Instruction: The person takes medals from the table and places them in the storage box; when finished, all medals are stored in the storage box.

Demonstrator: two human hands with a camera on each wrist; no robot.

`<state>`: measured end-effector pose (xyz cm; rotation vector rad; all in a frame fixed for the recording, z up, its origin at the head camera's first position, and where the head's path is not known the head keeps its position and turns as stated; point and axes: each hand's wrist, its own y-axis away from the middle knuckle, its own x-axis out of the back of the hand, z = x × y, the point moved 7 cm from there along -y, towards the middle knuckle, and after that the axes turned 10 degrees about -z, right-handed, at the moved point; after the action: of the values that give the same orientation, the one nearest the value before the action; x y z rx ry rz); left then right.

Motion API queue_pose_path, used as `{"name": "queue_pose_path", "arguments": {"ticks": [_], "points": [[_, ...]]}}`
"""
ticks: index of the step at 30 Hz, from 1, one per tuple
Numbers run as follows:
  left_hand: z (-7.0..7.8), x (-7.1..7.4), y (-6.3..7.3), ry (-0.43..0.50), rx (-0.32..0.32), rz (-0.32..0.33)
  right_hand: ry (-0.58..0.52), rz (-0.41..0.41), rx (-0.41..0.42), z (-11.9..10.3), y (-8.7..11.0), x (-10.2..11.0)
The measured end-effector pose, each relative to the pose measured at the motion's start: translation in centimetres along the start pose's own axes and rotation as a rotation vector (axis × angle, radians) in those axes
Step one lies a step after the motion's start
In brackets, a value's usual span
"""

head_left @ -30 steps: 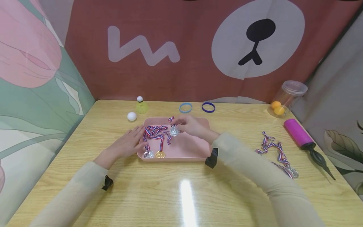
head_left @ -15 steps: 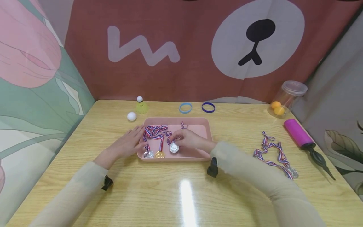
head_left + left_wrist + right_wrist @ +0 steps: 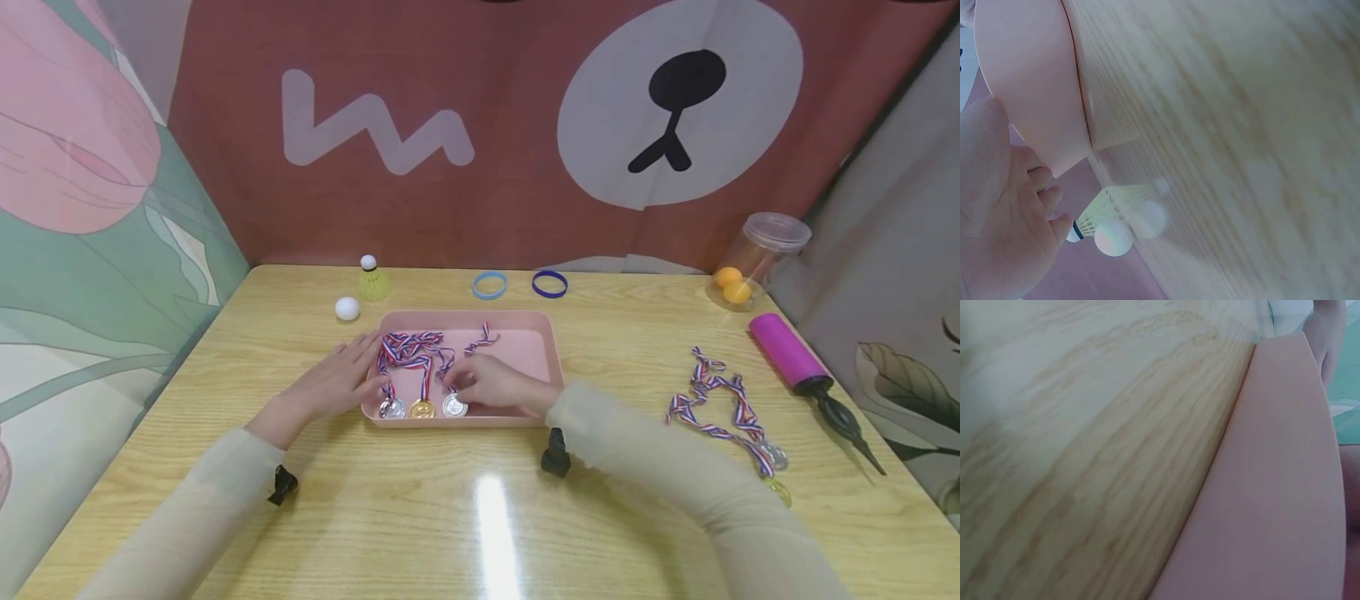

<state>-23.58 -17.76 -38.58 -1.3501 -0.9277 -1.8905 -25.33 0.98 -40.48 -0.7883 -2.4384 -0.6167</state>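
In the head view, a pink tray (image 3: pixel 517 342) holds several medals on red, white and blue ribbons. My right hand (image 3: pixel 498 383) reaches inside and pinches the ribbon just above a silver medal (image 3: pixel 454 406), which lies near the tray's front wall. Left of it lie a gold medal (image 3: pixel 422 409) and silver ones (image 3: pixel 392 408), their ribbons (image 3: pixel 408 346) bunched behind them. My left hand (image 3: pixel 337 379) rests with extended fingers on the tray's left rim. In the left wrist view, that palm (image 3: pixel 1004 219) is beside the tray's outer wall (image 3: pixel 1035 75).
Right of the tray lie more medals, silver (image 3: pixel 772 454) and gold (image 3: pixel 780 492), with tangled ribbons, beside a magenta hand pump (image 3: pixel 791 354). A clear jar (image 3: pixel 772 242) with orange balls stands behind. Toward the back are a white ball (image 3: pixel 347 308), shuttlecock (image 3: pixel 373 283) and two wristbands (image 3: pixel 490 286).
My right hand has brought the silver medal from the tray's back toward its front wall, lining it up beside the gold one. My left hand has stayed on the rim.
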Motion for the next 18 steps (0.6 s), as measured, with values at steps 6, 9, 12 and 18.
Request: {"name": "queue_pose_path", "arguments": {"ticks": [6,9,12,18], "points": [[-0.1,-0.1,0.0,-0.004,-0.001,-0.001,0.048,-0.002,0.019,-0.8,-0.1,-0.2],[-0.1,-0.1,0.0,-0.006,-0.004,0.005,0.066,0.002,0.018,-1.0,-0.1,-0.3],[-0.1,-0.1,0.0,-0.006,-0.007,0.008,0.068,0.000,0.012,-1.2,-0.1,-0.4],[0.0,0.0,0.0,-0.002,-0.008,0.010,0.083,-0.007,0.002,-1.1,-0.2,-0.7]]}}
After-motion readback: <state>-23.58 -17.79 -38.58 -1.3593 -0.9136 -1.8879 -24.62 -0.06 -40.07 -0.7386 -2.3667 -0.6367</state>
